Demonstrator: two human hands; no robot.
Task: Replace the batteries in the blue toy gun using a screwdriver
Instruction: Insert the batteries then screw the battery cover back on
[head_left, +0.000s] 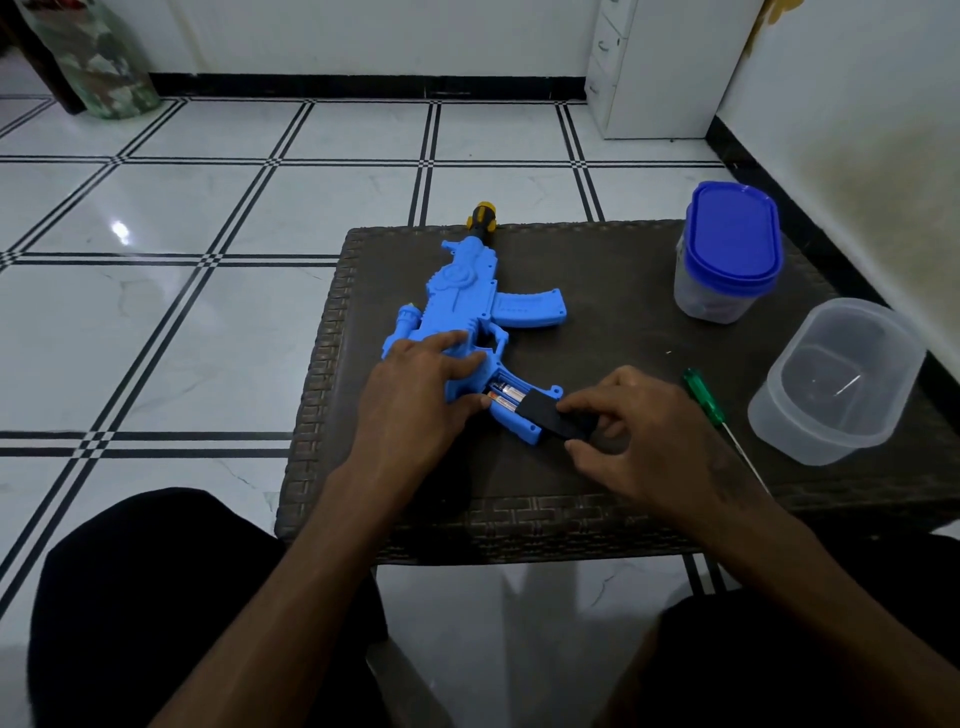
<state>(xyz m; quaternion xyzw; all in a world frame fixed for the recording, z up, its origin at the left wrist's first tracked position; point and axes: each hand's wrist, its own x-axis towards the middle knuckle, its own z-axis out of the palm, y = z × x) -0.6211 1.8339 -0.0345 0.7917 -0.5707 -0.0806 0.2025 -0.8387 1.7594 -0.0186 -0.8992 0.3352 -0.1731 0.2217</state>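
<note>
The blue toy gun (467, 306) lies flat on the dark woven bench (597, 291), its yellow-and-black muzzle (483, 217) poking past the far edge and its handle end pointing back toward the person. The battery compartment in the handle stands partly uncovered, and two batteries (503, 396) show side by side inside it. The left hand (421, 389) rests on the gun body just beside that opening, its fingers straight and spread, pressing the toy down rather than curling round it. The right hand (639, 431) has its grip pinched on the black battery cover (558, 418), thumb below and fingertips above, with the cover overlapping the near end of the compartment. Just to the right of that hand, the green-handled screwdriver (709, 402) lies untouched on the bench, its thin shaft running back toward the near edge. Further right sits an open clear plastic tub (836, 384), and beyond it, toward the far corner, a clear container with a blue lid (730, 249). Under the bench a white tiled floor (182, 312) with black lines spreads out to the left.
</note>
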